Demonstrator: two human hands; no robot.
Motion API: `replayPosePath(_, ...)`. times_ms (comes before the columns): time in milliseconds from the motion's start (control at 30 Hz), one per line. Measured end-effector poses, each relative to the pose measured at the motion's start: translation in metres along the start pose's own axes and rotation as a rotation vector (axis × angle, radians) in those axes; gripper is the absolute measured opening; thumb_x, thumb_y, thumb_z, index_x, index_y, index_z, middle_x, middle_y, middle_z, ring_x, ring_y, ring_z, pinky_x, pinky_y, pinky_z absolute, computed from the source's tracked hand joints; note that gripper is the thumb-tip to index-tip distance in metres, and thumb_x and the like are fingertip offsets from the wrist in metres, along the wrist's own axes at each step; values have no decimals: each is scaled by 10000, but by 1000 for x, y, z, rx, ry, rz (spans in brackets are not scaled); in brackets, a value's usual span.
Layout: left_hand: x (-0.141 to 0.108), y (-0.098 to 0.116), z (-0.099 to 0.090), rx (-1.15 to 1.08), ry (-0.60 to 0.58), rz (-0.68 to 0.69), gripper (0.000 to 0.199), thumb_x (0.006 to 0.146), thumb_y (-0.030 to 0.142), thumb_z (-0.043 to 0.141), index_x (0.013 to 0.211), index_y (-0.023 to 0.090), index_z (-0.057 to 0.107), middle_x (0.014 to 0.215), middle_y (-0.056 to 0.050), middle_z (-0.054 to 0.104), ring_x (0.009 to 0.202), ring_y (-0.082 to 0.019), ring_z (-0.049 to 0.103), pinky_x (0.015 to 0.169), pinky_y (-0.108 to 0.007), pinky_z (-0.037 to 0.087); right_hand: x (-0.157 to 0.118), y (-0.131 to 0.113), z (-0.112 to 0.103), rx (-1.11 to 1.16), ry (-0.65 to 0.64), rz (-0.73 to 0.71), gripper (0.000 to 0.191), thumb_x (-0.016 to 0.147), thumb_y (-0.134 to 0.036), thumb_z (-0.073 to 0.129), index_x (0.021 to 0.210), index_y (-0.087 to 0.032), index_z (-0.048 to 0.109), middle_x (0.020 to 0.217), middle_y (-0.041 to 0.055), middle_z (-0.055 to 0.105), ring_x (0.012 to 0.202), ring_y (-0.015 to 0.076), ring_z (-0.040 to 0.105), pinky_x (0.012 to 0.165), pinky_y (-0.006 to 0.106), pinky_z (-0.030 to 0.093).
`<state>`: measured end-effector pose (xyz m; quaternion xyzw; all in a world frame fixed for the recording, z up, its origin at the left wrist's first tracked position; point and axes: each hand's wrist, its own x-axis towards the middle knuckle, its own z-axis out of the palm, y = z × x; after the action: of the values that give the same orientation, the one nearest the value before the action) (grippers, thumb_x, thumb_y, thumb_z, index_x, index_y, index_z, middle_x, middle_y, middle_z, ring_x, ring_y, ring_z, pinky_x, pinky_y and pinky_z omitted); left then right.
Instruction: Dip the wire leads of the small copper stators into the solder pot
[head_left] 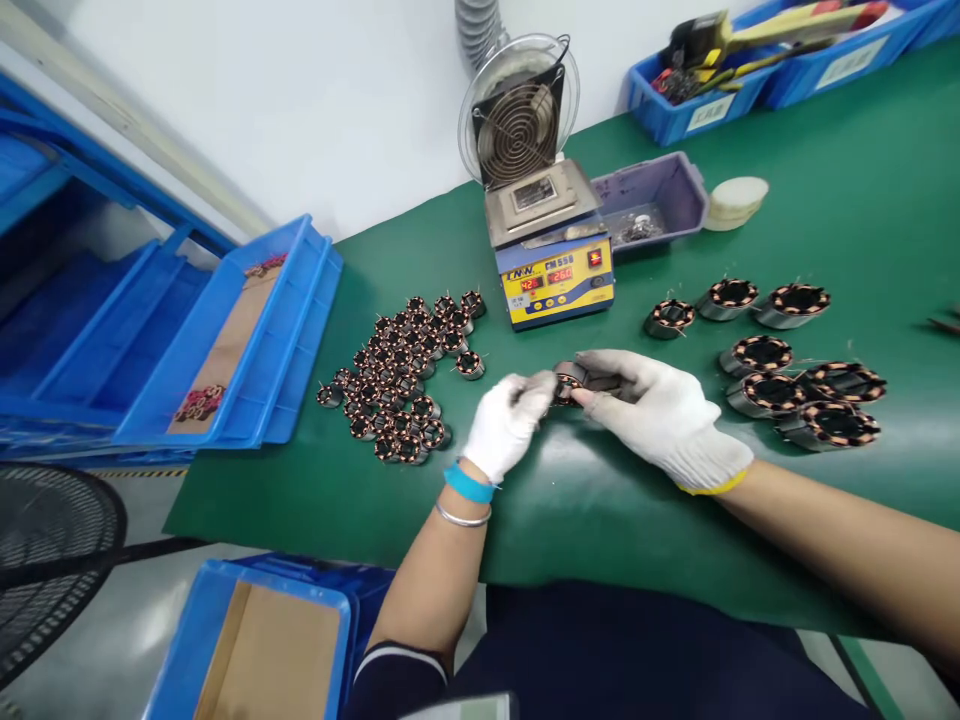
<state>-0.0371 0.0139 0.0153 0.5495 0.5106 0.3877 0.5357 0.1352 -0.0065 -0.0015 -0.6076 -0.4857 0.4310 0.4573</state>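
In white gloves, both my hands meet over the green table, around a motor stator (568, 384) with copper windings. My right hand (649, 405) is closed on the stator from the right, its thumb at the near side. My left hand (510, 420) pinches at the stator's left edge; whether its fingertips hold a wire end there is too small to make out. To the left stands a dense group of small stators (397, 365), with one stator (470, 365) a little apart. On the right are several larger stators (761, 355), some with thin wires sticking up.
Behind my hands stands a solder pot (559, 275) with a fan (517, 135) and duct. Beside it are a purple bin (690, 205) and pale round pads (735, 200). Blue bins (667, 125) with tools line the back; stacked blue trays (300, 290) sit left. A black fan (60, 570) is lower left.
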Motion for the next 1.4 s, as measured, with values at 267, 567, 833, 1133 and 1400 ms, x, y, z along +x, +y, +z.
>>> replayPosePath(267,-19,12,-15,-174,-212,47,572,706,721,708,568,218,471,422,40,466,372,-77,351,397,-232,267,4,-4,-3,65,114,-56,470,726,-307,787,1150,-115,720,949,114,749,795,193,734,744,297,642)
replayPosePath(567,-22,9,18,-35,-74,11,394,757,538,727,639,185,598,536,10,590,451,-85,436,456,-234,354,-3,-2,4,48,109,-85,476,710,-304,774,1145,-117,727,939,112,744,795,187,726,770,312,639)
replayPosePath(833,-22,7,-2,-236,201,53,619,803,796,558,712,187,621,541,-4,596,421,-86,466,396,-206,299,-3,1,4,94,154,-192,476,729,-361,791,1139,-136,703,944,105,735,804,194,716,759,330,628)
replayPosePath(1133,-32,14,13,-219,108,78,465,736,621,748,691,181,608,487,32,568,366,-63,379,378,-215,285,-10,-7,1,-111,145,-222,454,732,-391,753,1134,-185,709,1033,119,711,929,275,702,750,393,602)
replayPosePath(1400,-26,-4,16,-330,360,187,514,828,697,606,806,184,628,582,11,621,433,-85,478,416,-209,359,15,-23,-16,-155,235,-357,517,760,-418,756,1215,-180,696,1106,108,715,974,258,696,866,412,590)
